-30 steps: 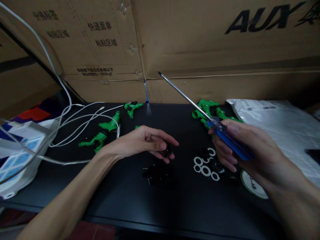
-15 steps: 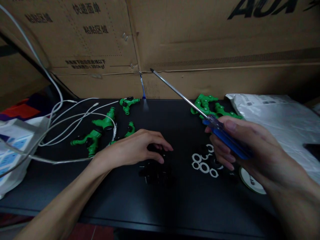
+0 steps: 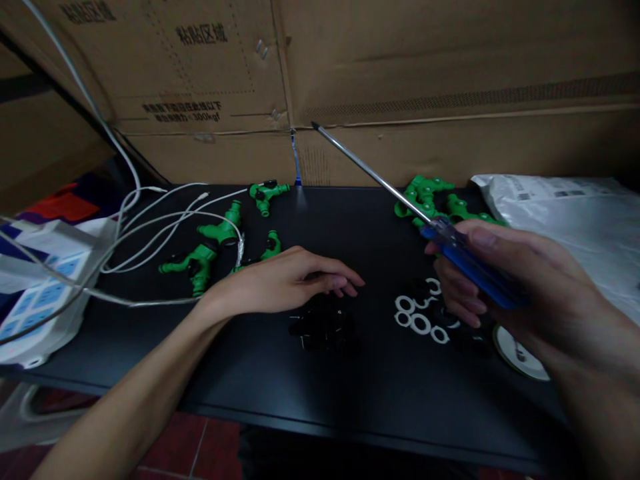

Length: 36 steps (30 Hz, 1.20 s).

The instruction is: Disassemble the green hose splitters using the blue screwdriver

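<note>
My right hand [image 3: 515, 273] is wrapped round the blue handle of a screwdriver [image 3: 373, 177], its long metal shaft pointing up and left. Its dark tip is in the air before the cardboard. Over the middle of the table hovers my left hand [image 3: 295, 280], thumb against the fingers; anything small between them is hidden. Just below it lies a cluster of black parts [image 3: 325, 330], hard to make out against the black tabletop. Several white plastic rings [image 3: 420, 323] lie between the two hands, and a round white lid [image 3: 520, 353] is partly behind my right wrist.
Green hose connectors [image 3: 220, 230] lie at left among white cables [image 3: 165, 233], and more green connectors [image 3: 425, 193] at back right. A power strip [image 3: 55, 287] stands left, a white plastic parcel [image 3: 565, 207] right. A large cardboard box [image 3: 380, 80] walls off the back.
My left thumb and fingers have closed together, and that hand has lifted slightly off the black parts. The whole view has shifted a little; my right hand still holds the screwdriver.
</note>
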Tool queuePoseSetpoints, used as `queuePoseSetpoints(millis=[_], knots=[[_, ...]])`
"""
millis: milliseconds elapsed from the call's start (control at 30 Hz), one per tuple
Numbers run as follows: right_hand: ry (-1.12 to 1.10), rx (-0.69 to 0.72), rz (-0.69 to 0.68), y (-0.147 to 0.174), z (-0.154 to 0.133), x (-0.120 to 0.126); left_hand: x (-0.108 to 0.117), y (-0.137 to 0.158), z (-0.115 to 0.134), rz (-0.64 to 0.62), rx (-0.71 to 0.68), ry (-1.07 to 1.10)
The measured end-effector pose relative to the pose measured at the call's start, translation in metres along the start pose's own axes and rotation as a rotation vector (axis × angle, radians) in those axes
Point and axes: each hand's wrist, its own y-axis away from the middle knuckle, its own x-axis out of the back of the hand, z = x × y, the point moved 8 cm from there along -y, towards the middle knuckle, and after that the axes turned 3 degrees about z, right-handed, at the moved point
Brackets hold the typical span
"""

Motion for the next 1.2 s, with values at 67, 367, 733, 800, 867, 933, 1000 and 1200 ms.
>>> queuePoseSetpoints(millis=[67,367,733,800,867,933,1000,1200], knots=[[0.002,0.003,0.001,0.0,0.0,0.0,0.0,0.0,0.001,-0.005,-0.003,-0.015],[0.043,-0.014,0.001,0.002,0.004,0.002,-0.025,0.004,0.015,-0.177,-0.034,0.02],[0.07,-0.035,-0.036,0.002,0.01,-0.002,0.041,0.029,0.02,0.753,0.013,-0.578],[0.058,-0.034,-0.051,0.003,0.009,-0.003,0.052,0.048,0.015,0.868,0.171,-0.763],[0.032,-0.035,-0.065,0.004,0.009,-0.005,0.055,0.064,0.002,0.86,0.336,-0.839],[-0.002,-0.045,-0.081,0.005,0.009,-0.007,0.051,0.068,-0.012,0.758,0.405,-0.846],[-0.043,-0.067,-0.097,0.006,0.009,-0.01,0.044,0.062,-0.021,0.648,0.351,-0.829],[-0.142,-0.023,-0.058,0.006,-0.002,-0.008,0.032,0.017,-0.019,0.415,0.075,-0.534]])
